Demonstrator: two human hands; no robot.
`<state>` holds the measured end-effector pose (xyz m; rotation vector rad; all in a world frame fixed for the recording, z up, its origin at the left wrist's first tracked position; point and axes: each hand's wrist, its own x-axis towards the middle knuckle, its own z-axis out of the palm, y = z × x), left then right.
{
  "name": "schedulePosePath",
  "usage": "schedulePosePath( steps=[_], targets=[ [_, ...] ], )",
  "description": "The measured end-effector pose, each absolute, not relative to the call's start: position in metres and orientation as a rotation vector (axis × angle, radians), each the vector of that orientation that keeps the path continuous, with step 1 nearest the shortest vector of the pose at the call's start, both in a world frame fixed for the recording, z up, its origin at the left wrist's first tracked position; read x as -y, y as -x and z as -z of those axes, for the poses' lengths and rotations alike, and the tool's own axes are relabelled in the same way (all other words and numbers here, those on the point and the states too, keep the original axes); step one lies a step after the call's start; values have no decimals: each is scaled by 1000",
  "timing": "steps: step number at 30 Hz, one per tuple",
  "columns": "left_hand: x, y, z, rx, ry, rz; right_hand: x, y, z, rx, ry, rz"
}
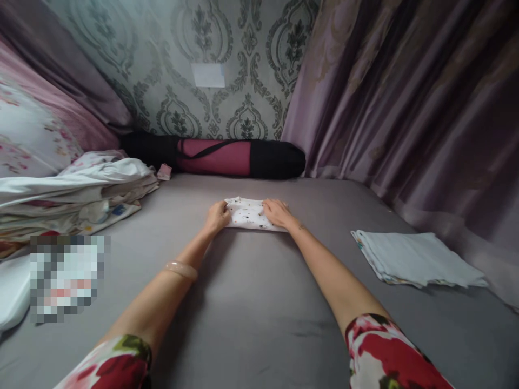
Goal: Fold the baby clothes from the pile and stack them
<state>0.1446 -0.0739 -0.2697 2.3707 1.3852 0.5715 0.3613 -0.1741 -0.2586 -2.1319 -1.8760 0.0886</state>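
Observation:
A white cloth (247, 214) with small dark and coloured prints lies folded into a flat rectangle on the grey sheet (251, 292). My left hand (218, 217) is closed on its left end, with the thumb near the top edge. Over the right part of the cloth, my right hand (278, 212) grips it with bent fingers, hiding that end. A pale bangle (181, 269) circles my left wrist.
Folded pale cloths (417, 258) lie in a stack at the right. A heap of fabrics (81, 186) rises at the left, near a blurred-out item (71, 278). Along the patterned wall rests a long black and maroon bag (219, 156). Purple curtains (365, 92) hang at the right.

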Motion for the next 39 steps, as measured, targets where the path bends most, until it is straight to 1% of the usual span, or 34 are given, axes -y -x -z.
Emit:
schedulePosePath(
  steps=[3, 8, 17, 23, 29, 33, 39],
  targets=[
    [78, -146, 271, -1404, -2257, -667, 170, -348, 251, 1994, 2096, -151],
    [83, -143, 276, -1351, -2180, -740, 169, -342, 250, 2018, 2153, -160],
    [83, -143, 272, -1330, -2155, -729, 167, -350, 254, 2038, 1851, -210],
    [80, -140, 265, -1316, -2096, -759, 172, -351, 250, 2009, 1867, -255],
    [76, -142, 254, -1359, -2056, -819, 161, -359, 243, 1992, 1734, -264],
    [68, -148, 253, -1403, -2062, -819, 152, -362, 239, 1961, 1748, -245],
    [52, -156, 264, -1495, -2089, -782, 136, -370, 245, 1941, 1810, -296]
  ],
)
